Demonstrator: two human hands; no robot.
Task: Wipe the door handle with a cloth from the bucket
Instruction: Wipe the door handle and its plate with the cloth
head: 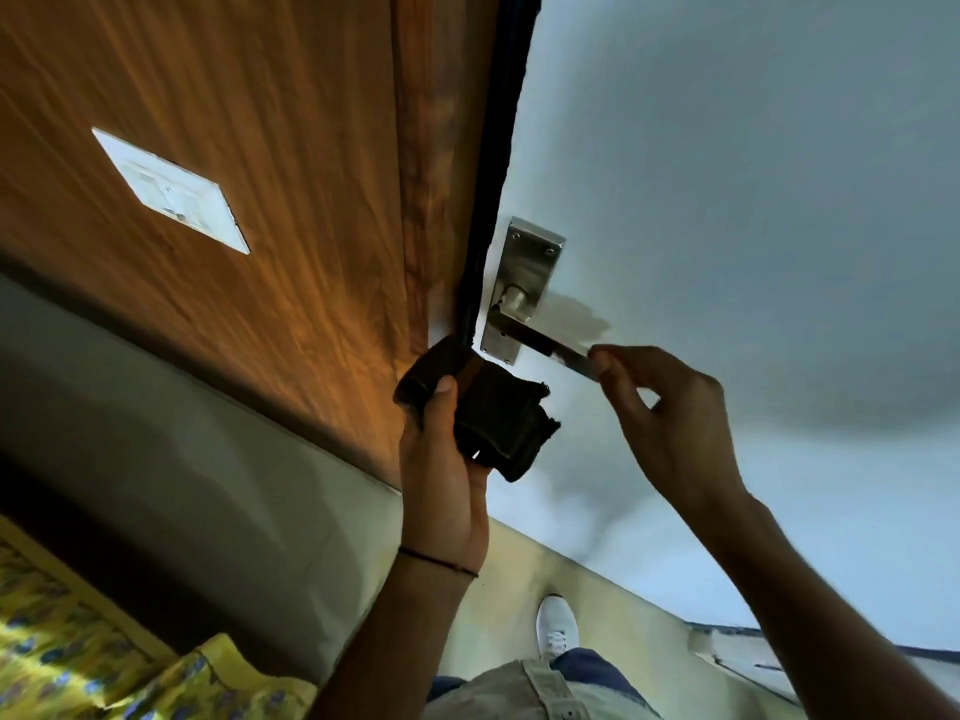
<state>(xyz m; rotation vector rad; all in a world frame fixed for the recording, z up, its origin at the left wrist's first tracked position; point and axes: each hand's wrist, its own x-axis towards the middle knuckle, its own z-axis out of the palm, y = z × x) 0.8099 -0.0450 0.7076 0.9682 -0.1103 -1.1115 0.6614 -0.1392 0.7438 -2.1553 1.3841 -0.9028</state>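
Fingertips of right hand (670, 423) pinch the door handle (550, 348) tip; left hand (447, 480) clutches cloth (493, 418) just below it.

One cloth (488, 418), one door handle (540, 340), two hands, one shoe (557, 627).

A brushed metal handle (540, 345) is mounted on a smooth, matt white door (727, 200). Glossy wood grain covers the wall (234, 174). The cloth (493, 418) is dark and frayed.
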